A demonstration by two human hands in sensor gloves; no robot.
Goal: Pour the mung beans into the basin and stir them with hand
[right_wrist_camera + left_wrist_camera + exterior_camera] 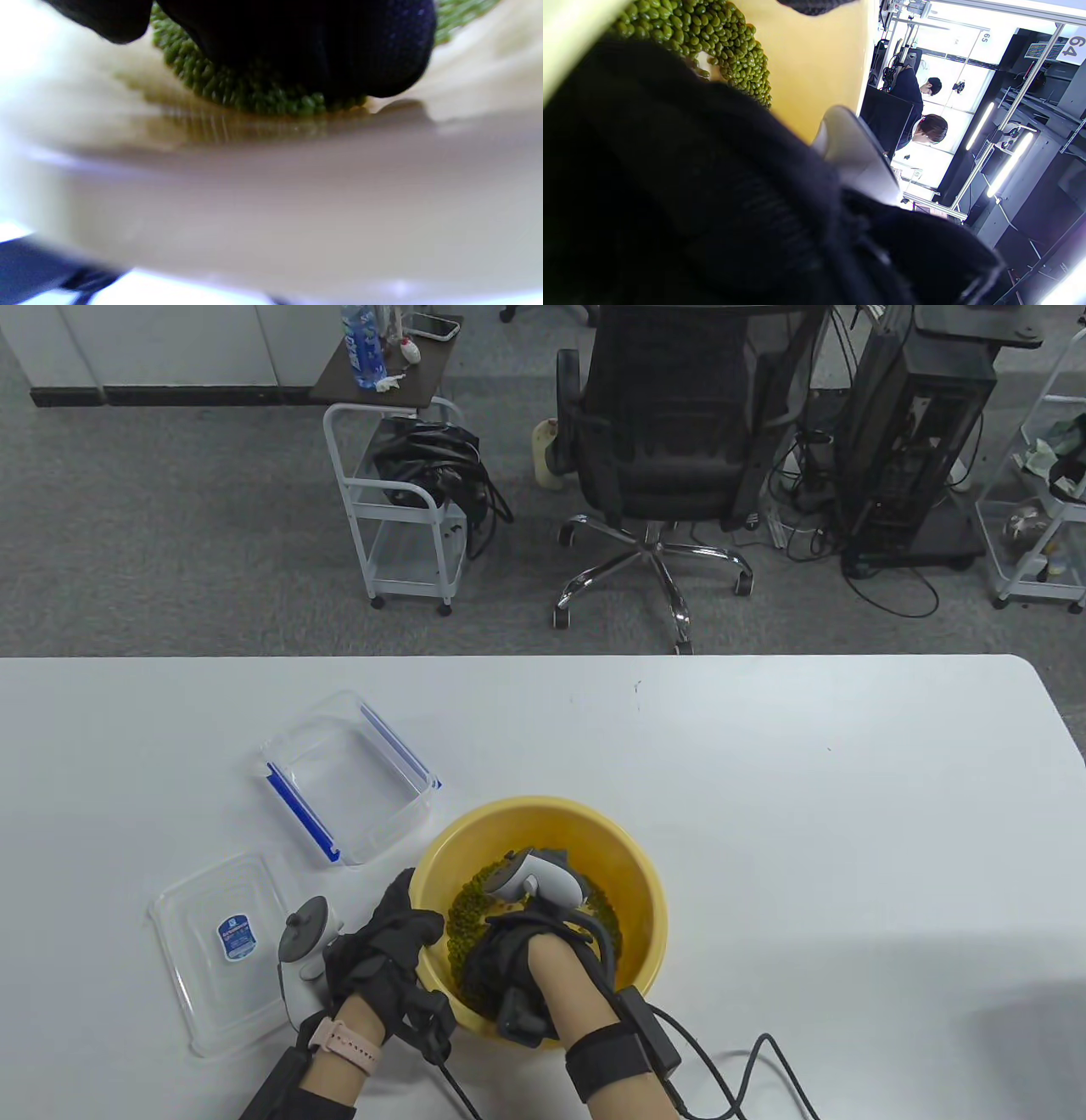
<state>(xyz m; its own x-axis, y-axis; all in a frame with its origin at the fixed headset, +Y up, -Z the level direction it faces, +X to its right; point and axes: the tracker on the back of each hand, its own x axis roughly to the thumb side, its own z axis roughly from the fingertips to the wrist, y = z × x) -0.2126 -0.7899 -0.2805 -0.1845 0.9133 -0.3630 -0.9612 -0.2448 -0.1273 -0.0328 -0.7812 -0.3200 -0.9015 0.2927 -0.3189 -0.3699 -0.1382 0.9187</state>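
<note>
The mung beans (pixel 475 903) lie in the bottom of the yellow basin (pixel 632 874), near the table's front edge. The right hand (pixel 509 959) is down inside it, gloved fingers (pixel 322 46) pressed into the beans (whether they are curled or straight I cannot tell). The left hand (pixel 386 950) grips the basin's near-left rim. Just left stand the empty clear container (pixel 348 776) and its lid (pixel 225 946).
</note>
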